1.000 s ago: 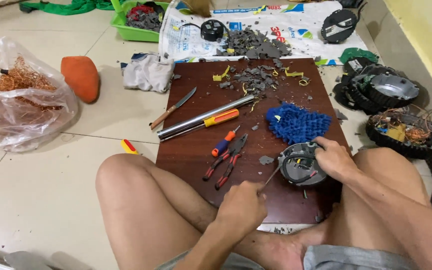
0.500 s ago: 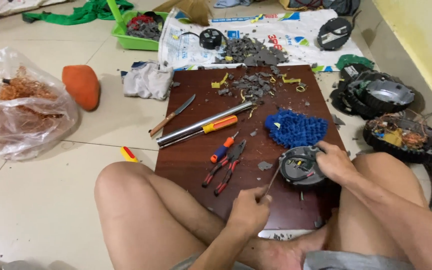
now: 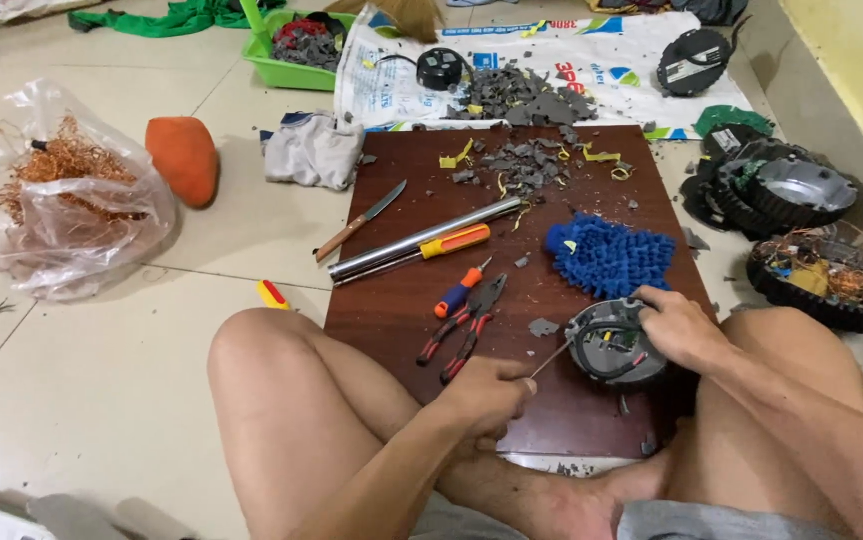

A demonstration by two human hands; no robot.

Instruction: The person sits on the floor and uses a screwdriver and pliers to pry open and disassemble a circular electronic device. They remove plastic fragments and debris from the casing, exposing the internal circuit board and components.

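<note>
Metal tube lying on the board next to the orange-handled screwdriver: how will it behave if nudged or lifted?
The metal tube looks round and polished, so it would probably roll on the flat wooden board if pushed sideways, though the orange-handled screwdriver lying alongside may block it. Likely rigid. Its shiny surface may be slippery, and lifting by one end could let it tip.

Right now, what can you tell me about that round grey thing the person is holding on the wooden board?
The round grey part looks like a small motor housing of metal and plastic, with dark wires curling across its open face. It rests on the dark brown board, near its front right corner, just below a blue fluffy cloth. The right hand grips its rim, and the left hand pokes a thin metal tool into its side.
</note>
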